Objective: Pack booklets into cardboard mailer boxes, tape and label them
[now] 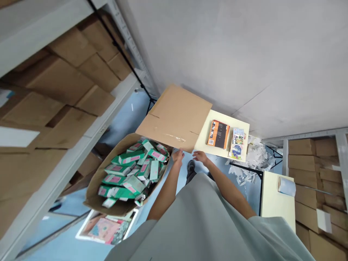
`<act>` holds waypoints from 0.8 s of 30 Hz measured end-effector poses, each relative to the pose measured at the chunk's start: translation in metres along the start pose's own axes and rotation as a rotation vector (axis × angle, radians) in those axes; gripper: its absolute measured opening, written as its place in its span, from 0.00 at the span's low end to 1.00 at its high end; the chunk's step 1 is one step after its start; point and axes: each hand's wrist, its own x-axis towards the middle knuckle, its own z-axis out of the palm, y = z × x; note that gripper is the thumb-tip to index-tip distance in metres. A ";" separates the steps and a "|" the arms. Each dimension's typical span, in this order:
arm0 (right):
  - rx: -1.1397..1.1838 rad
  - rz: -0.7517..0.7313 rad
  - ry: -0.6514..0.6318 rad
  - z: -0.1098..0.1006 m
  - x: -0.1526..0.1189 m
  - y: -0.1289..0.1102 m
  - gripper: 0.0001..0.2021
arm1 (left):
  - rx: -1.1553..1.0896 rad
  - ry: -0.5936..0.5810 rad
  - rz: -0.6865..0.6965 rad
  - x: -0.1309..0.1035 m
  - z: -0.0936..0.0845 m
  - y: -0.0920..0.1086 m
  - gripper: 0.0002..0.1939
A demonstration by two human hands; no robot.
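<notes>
A large flattened cardboard sheet (178,116) lies over the left part of a cream table (202,139), its near edge overhanging. My left hand (178,156) is at that near edge, fingers bent against the cardboard's underside or rim. Just right of the sheet's near corner, my right hand (200,156) is held by the table's front edge, fingers apart with nothing seen in them. Further right on the table lie an orange and black book (218,134) and a stack of colourful booklets (237,144).
At the left stands a big carton (95,181) full of green and white small boxes (132,156). Shelves of brown boxes (65,78) flank both sides. Shredded white paper (255,159) lies behind the table; a roll (286,186) rests on a side table (274,203).
</notes>
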 end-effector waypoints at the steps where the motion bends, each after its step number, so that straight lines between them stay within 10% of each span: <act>1: 0.035 -0.023 -0.003 -0.008 -0.010 0.002 0.05 | 0.021 -0.055 -0.054 -0.010 -0.001 -0.004 0.21; 8: 0.352 -0.229 0.244 -0.106 -0.102 0.047 0.09 | 0.298 -0.590 -0.139 -0.116 0.062 -0.045 0.13; 16: 0.742 -0.453 0.777 -0.176 -0.282 0.204 0.33 | 0.595 -1.225 0.132 -0.274 0.133 -0.099 0.24; 20: 0.995 -0.456 1.021 -0.154 -0.393 0.315 0.38 | 0.764 -1.443 0.305 -0.379 0.113 -0.163 0.29; 24: 1.212 -0.464 1.252 -0.097 -0.507 0.457 0.39 | 0.947 -1.692 0.395 -0.491 0.033 -0.280 0.29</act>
